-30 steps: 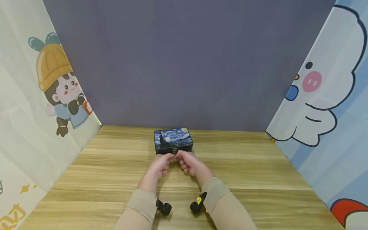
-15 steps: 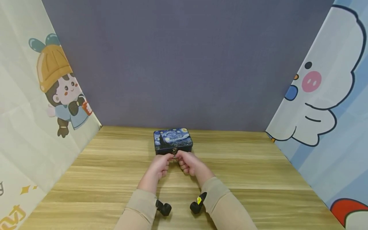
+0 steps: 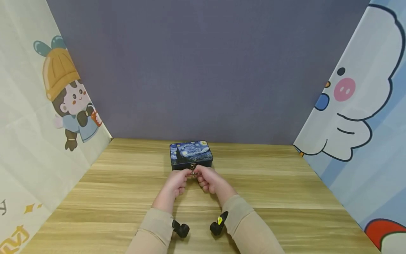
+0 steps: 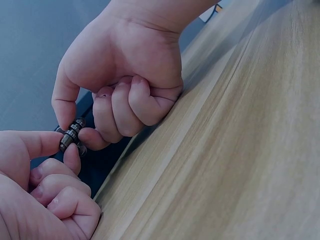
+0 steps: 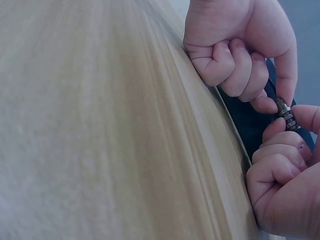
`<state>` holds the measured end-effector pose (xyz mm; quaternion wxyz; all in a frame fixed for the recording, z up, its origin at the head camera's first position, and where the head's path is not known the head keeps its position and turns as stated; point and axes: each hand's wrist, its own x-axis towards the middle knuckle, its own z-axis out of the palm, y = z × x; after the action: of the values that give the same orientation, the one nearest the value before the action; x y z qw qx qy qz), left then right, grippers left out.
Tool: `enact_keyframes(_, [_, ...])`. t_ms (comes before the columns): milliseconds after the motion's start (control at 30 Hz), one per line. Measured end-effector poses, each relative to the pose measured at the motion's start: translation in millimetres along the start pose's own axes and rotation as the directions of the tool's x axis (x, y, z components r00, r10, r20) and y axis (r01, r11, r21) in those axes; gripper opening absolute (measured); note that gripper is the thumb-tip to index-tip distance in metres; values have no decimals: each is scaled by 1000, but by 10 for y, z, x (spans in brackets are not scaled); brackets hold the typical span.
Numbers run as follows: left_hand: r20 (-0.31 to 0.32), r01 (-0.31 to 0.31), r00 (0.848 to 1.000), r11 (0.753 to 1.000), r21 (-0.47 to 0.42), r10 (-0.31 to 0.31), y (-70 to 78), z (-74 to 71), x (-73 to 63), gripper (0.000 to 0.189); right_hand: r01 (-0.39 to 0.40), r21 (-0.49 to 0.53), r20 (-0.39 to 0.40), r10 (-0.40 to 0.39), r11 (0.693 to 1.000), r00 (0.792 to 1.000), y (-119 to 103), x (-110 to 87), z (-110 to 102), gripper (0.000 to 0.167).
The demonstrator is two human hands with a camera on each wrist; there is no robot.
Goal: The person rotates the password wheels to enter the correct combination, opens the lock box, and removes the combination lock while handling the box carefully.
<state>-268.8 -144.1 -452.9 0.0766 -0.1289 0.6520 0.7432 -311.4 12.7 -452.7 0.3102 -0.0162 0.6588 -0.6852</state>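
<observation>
A small tin box (image 3: 191, 152) with a starry night painting on its lid sits closed at the table's back. On its front face is a metal clasp (image 3: 193, 166). A small barrel-shaped combination lock (image 4: 72, 134) with rings of digits hangs there. My left hand (image 3: 177, 181) pinches one end of the lock between thumb and forefinger, its other fingers curled in. From the opposite side my right hand (image 3: 210, 180) pinches the other end the same way. In the right wrist view the lock (image 5: 287, 116) lies between both sets of fingertips, which partly cover it.
The wood-grain table (image 3: 269, 197) extends on both sides of the arms. Behind the box rises a grey-blue panel (image 3: 203, 70). Cartoon-printed sheets, one cream (image 3: 22, 141) and one blue and white (image 3: 358, 141), flank the table. Black wrist cameras (image 3: 182, 230) hang inside the sleeves.
Both hands stay at the front of the box with the lock between their fingertips. The right thumb and forefinger shift very slightly; the box has not moved.
</observation>
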Motion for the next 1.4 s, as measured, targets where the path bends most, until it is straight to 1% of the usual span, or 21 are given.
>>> enact_keyframes(567, [10,-2,1000,1000,-3,2,2,7,1,26,-1,-7,4,1,1000,1000,4,3,-10,19])
enact_keyframes(833, [12,0,1000,1000,-3,0,2,4,6,25,-1,5,21,1,1000,1000,18,11,-42,21])
enact_keyframes(967, [15,0,1000,1000,-10,0,0,-1,10,24,-5,10,47,5,1000,999,18,-6,-72,21])
enact_keyframes(1200, [16,-1,1000,1000,-14,1,-5,-7,25,24,-9,-17,79,11,1000,997,10,-38,-120,20])
enact_keyframes(1400, [15,5,1000,1000,-15,-5,3,-4,27,26,-12,-51,68,16,999,998,-5,-51,-173,20])
